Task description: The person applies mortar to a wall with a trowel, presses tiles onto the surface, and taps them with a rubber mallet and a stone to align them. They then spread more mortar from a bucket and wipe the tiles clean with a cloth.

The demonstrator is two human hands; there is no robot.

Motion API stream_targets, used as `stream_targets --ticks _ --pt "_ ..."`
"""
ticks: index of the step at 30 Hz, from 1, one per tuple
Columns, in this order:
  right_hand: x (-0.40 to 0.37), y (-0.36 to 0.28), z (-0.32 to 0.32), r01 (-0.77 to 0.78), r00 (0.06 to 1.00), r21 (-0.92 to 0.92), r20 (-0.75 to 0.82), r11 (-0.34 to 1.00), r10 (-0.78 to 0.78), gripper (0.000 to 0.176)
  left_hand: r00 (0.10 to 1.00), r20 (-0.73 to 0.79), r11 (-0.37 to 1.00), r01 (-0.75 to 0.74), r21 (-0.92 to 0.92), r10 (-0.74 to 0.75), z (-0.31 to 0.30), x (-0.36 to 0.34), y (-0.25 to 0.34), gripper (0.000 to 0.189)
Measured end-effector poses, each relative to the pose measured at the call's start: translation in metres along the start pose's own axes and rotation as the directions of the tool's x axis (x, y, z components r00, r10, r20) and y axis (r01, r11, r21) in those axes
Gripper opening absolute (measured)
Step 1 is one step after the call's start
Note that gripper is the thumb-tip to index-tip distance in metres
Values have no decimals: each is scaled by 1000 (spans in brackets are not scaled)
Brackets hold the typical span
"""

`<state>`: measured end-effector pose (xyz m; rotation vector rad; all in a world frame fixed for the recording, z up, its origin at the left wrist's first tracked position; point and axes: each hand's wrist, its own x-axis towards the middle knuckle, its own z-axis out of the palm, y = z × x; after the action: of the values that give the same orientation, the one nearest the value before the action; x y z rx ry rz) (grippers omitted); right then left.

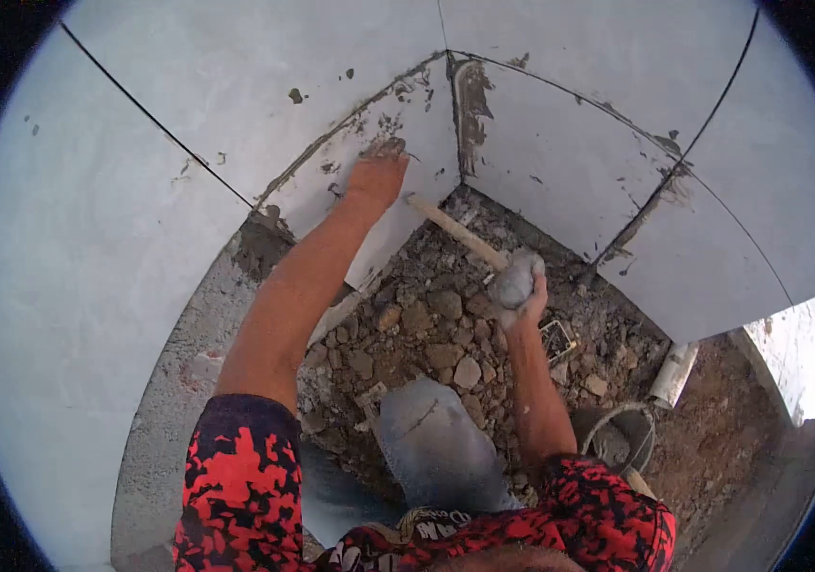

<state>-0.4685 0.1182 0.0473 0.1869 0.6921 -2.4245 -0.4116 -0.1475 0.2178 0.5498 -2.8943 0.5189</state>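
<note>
My left hand (376, 179) presses flat against a white wall tile (398, 129) near the corner, fingers on its mortar-smeared top edge. My right hand (520, 291) is closed around the grey, mortar-caked head end of a tool whose wooden handle (455, 232) slants up-left toward the corner. Below both hands lies a floor of rubble and stones (431, 329). My knee in grey trousers (436, 448) rises in the foreground.
White tiled walls (141, 191) meet at a corner with smeared grey mortar. A white pipe piece (672, 374) lies at the right, a dark bucket (617, 439) beside my right arm, and a small dark-framed object (557, 336) sits on the rubble.
</note>
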Motion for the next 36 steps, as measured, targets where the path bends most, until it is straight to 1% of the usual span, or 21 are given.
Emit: stream_targets --ticks 2,3,6,7,9,11,13,15,18,20,21,23,24,26,27,29,30,32,33,35,36 --pt "-11 5 7 -10 1000 7 -24 1000 11 44 996 54 993 -80 88 76 -18 -9 9 36" --pt "-14 6 11 -25 998 -14 -63 1000 24 45 995 59 993 -80 85 76 -14 -9 8 36" --pt "-23 8 5 -57 995 -41 -81 998 53 46 991 61 988 -122 94 116 5 -2 1 36" --pt "-27 7 0 -39 997 -39 -65 998 36 46 992 54 988 -121 92 117 10 0 0 36" --pt "-47 5 -28 -94 995 -132 -31 987 91 47 993 25 989 -118 88 116 4 1 0 36" --pt "-72 -2 -55 -73 995 -225 -88 972 55 51 999 28 1000 -29 3 29 -1 -4 5 32" --pt "-81 1 -128 -55 997 -380 -64 923 33 54 999 20 999 -38 23 37 -12 -6 9 32" --pt "-147 -23 -94 -276 937 -371 -308 886 163 54 999 18 998 -50 44 49 -15 -9 11 33" --pt "-185 -22 -140 -289 930 -400 -334 870 156 53 999 19 1000 -25 8 25 -16 -8 9 35" --pt "-196 -16 -191 -376 900 -459 -386 805 201 49 994 28 994 -102 38 101 -10 -5 7 36" --pt "-205 -17 -199 -367 904 -469 -382 803 190 49 995 17 995 -98 32 98 -8 -4 6 36" --pt "-218 -18 -206 -392 905 -425 -337 816 259 47 990 1 990 -141 -30 141 -12 -6 4 36" --pt "-219 -18 -208 -389 907 -436 -337 812 254 47 991 -4 990 -134 -39 134 -14 -6 3 36" --pt "-224 -21 -213 -458 849 -350 -445 817 285 47 970 -58 964 -240 -116 234 -32 -13 4 40" --pt "-224 -22 -217 -472 844 -365 -451 803 291 47 975 -49 967 -220 -129 215 -38 -21 7 40" --pt "-219 -23 -220 -284 944 -310 -256 907 209 49 954 8 887 -277 -370 301 -53 -42 11 46" --pt "-220 -25 -219 -305 940 -326 -257 895 226 49 961 19 891 -250 -378 277 -59 -60 10 46" --pt "-227 -31 -197 -290 911 -165 -349 943 219 54 981 -8 761 -156 -630 194 -72 -111 18 47" --pt "-232 -32 -183 -231 929 -196 -335 953 156 55 984 -3 764 -142 -629 180 -63 -132 16 47" --pt "-246 -35 -143 -234 930 -225 -336 946 150 56 984 -91 672 -169 -721 150 -40 -179 5 46" --pt "-254 -35 -134 -229 930 -251 -341 940 136 56 990 -90 624 -138 -769 108 -35 -205 -3 44"
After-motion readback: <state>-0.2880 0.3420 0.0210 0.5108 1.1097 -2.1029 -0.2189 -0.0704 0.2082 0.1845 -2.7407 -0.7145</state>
